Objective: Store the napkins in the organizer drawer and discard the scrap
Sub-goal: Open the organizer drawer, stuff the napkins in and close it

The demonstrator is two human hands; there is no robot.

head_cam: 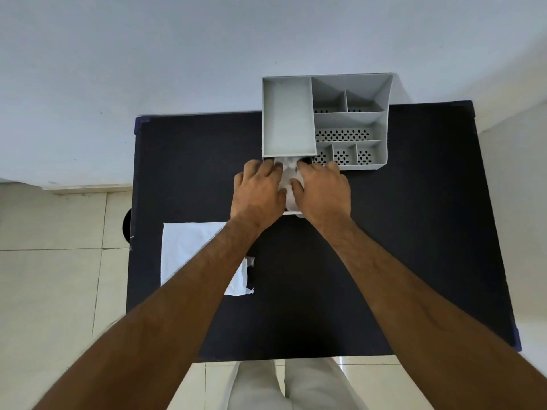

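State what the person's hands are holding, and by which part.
Both the left hand and right hand press on the white napkins from either side, over the pulled-out drawer.

Matt grey plastic on the organizer [325, 119], smooth walls, its small compartments floored with perforated plastic. Under both hands sit the napkins [288, 179], soft white crinkled paper. The table [414, 232] shows a dark, matt, even surface. Lying on it, a white plastic wrapper [189, 250], thin, faintly glossy, ragged at its torn edge. The floor tiles [50, 276] look pale, smooth, slightly shiny, and the wall [148, 54] is flat matt paint
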